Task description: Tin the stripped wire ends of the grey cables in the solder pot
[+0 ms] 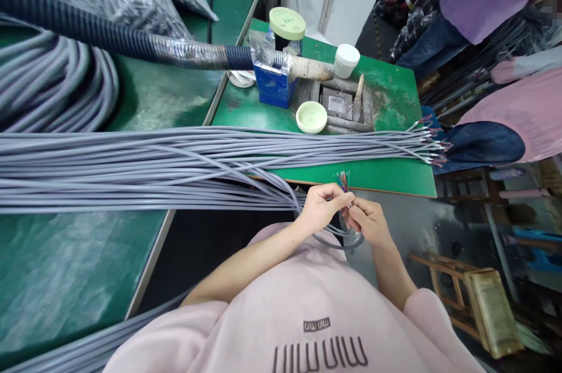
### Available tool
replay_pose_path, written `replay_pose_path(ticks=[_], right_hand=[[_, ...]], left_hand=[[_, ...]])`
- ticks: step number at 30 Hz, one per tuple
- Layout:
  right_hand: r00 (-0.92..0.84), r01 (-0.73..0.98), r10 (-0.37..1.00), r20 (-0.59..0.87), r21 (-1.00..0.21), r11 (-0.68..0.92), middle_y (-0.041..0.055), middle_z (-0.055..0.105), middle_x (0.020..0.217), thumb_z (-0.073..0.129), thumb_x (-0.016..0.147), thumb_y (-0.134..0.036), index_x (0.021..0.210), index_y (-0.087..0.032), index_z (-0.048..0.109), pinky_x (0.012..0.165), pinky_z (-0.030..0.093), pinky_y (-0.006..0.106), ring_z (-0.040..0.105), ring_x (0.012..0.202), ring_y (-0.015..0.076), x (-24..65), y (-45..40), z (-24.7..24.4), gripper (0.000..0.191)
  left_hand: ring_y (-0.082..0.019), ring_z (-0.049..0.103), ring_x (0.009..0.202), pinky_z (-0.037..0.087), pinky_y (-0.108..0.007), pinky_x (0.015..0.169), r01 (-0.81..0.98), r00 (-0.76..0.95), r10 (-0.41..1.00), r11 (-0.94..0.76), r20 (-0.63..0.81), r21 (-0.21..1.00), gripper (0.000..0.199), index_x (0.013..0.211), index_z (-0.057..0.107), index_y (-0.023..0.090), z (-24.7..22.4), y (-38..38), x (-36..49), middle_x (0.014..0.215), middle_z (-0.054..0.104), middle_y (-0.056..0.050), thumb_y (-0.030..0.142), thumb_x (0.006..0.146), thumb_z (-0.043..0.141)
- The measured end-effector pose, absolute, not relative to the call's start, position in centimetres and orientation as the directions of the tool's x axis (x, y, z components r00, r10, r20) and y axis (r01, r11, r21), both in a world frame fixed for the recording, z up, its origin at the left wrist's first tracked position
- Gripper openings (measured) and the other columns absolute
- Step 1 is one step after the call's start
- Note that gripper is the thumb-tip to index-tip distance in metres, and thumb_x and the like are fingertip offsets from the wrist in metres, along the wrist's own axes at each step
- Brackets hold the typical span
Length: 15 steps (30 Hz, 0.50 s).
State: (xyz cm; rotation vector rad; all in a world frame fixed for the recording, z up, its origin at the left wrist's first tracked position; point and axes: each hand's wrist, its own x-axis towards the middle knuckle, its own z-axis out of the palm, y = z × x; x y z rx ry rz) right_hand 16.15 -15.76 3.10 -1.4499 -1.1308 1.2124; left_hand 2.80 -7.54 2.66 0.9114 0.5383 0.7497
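Observation:
Close in front of my body, my left hand (324, 204) and my right hand (369, 219) meet at the end of a grey cable (336, 244). Thin coloured wires (343, 181) fan upward out of that end, above my fingers. The left thumb and fingers pinch the cable just below the wires; the right fingertips are closed on it right beside them. Exactly what lies between the right fingertips is partly hidden. A long bundle of grey cables (263, 147) lies across the green table (386, 177), its stripped ends at the right edge.
A ribbed hose (114, 39) reaches over a blue box (274, 87). Near it stand a white jar (346, 61), a shallow pale dish (311, 117) and a square metal pot (340, 105) with a brush. Coiled cable (57, 83) lies left. Other people stand at right, beyond a wooden stool (448, 279).

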Motion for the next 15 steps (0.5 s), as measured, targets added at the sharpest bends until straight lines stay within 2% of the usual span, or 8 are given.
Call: replay_pose_path(ticks=[15], right_hand=[[0.109,0.072,0.977,-0.183,-0.979,-0.191,-0.0062,0.043,0.042,0.056,0.087,-0.051,0.071,-0.017,0.061,0.045,0.033,0.024,0.038,0.040,0.0086,15.98,-15.82,3.00,0.038]], left_hand=[[-0.008,0.052,0.046,0.042,-0.022,0.049,-0.359,0.621,0.776,0.406,-0.109,0.841,0.039,0.056,0.054,0.015,2.45,-7.64,2.93,0.052,0.058,0.002,0.042,0.076,0.073]])
